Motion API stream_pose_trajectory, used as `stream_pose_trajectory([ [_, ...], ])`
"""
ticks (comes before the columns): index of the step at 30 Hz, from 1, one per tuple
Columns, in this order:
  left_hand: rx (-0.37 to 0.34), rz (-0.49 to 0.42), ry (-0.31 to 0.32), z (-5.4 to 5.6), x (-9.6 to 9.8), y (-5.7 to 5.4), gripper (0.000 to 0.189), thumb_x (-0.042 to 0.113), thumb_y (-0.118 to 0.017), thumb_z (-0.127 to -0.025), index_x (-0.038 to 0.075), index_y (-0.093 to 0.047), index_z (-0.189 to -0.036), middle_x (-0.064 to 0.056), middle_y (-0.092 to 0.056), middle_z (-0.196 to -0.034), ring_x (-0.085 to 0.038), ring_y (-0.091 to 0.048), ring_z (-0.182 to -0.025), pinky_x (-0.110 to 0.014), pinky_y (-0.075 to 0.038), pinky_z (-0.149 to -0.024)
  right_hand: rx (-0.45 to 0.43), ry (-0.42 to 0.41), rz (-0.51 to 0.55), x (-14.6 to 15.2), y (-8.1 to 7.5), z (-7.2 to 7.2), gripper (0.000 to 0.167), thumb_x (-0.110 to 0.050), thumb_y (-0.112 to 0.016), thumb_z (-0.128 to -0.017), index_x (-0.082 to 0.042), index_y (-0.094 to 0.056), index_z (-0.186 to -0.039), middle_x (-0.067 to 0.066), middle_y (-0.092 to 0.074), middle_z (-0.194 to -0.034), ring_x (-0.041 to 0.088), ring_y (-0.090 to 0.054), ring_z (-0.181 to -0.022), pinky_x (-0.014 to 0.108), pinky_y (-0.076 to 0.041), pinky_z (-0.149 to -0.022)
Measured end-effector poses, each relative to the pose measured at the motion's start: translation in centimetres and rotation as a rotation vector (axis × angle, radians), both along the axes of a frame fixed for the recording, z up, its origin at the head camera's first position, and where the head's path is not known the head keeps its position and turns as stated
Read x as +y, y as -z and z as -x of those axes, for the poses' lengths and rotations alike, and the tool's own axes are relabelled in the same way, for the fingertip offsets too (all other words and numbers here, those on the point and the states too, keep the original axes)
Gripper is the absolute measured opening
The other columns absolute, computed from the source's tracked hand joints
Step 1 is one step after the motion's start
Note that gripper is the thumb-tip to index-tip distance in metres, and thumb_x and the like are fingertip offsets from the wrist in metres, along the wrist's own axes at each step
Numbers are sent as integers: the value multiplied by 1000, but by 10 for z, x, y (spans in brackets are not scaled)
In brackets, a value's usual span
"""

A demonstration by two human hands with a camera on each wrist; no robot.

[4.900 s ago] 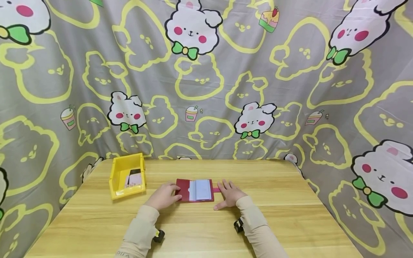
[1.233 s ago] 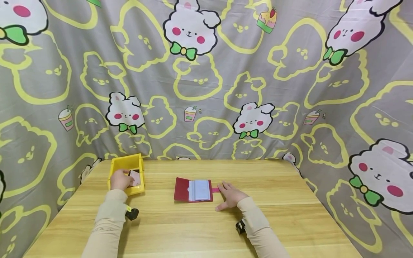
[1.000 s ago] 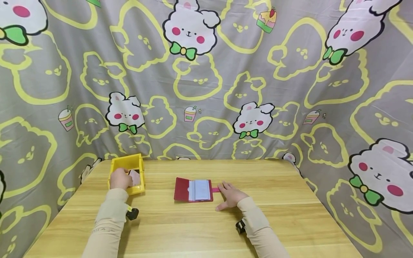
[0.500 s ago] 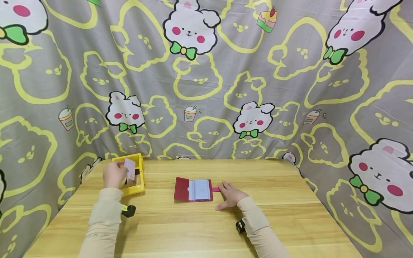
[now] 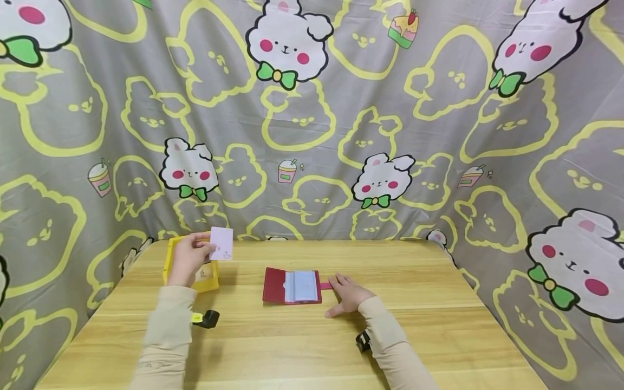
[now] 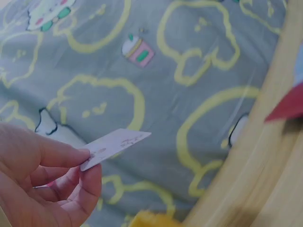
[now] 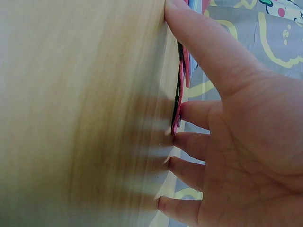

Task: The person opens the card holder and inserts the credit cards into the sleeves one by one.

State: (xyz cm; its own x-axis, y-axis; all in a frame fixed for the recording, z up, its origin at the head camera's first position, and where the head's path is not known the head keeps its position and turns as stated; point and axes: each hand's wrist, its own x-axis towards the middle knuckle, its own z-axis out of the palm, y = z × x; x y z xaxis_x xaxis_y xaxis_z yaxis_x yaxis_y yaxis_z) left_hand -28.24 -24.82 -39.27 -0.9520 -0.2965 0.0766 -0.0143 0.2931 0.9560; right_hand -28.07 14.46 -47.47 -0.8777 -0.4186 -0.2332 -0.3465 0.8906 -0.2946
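Observation:
A pale pink card (image 5: 221, 244) with small printed marks near one end is pinched between the thumb and fingers of my left hand (image 5: 189, 259). It is held up in front of the yellow bin (image 5: 209, 284), and the left wrist view shows the card (image 6: 116, 145) nearly edge-on. On the table lies a red card holder (image 5: 274, 285), spread wide with clear bluish sleeves (image 5: 304, 286) on its right half. My right hand (image 5: 350, 295) rests beside it with fingers spread, fingertips on the pink strap (image 5: 326, 286). In the right wrist view a fingertip meets the strap (image 7: 178, 99).
The bin stands at the table's back left, partly behind my left hand, with something pale inside. A wood-grain table (image 5: 292, 346) spans the front. Behind and at the sides hangs a grey patterned curtain (image 5: 312, 135). Small black cameras (image 5: 210, 319) are strapped to both wrists.
My left hand went from the card holder into the bin, took hold of the pink card, then lifted it up and to the right. My right hand has stayed by the strap.

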Motion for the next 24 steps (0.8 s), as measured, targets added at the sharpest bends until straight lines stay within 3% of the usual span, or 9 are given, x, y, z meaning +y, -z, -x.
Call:
stream_pose_trajectory([
  [8, -32, -128, 142, 4, 37, 17, 40, -4, -60, -90, -9, -49, -128, -5, -62, -93, -6, -61, -74, -22, -57, -67, 14, -1, -10, 0, 4, 2, 102, -49, -79, -76, -3, -29, -152, 22, -22, -160, 42, -22, -147, 53, -27, -119],
  [13, -80, -215, 215, 10, 60, 35, 44, -5, -62, -89, -10, -47, -130, -6, -62, -94, -9, -63, -73, -24, -58, -67, 11, 4, -7, 1, 7, 3, 102, -49, -79, -75, -3, -29, -152, 22, -23, -160, 41, -22, -148, 51, -28, -119],
  [17, -120, -242, 230, 14, 77, 51, 43, -7, -64, -87, -10, -49, -127, -7, -61, -91, -12, -63, -71, -30, -60, -69, 9, 4, -7, 1, 7, 4, 103, -50, -79, -76, -3, -29, -152, 21, -22, -160, 42, -21, -148, 52, -28, -119],
  [24, -155, -288, 239, 17, 101, 76, 36, -12, -63, -84, -10, -50, -118, -8, -56, -86, -13, -61, -65, -25, -56, -57, 1, 6, -4, 1, 4, 4, 102, -49, -78, -77, -4, -28, -153, 21, -21, -161, 41, -20, -148, 55, -26, -119],
])
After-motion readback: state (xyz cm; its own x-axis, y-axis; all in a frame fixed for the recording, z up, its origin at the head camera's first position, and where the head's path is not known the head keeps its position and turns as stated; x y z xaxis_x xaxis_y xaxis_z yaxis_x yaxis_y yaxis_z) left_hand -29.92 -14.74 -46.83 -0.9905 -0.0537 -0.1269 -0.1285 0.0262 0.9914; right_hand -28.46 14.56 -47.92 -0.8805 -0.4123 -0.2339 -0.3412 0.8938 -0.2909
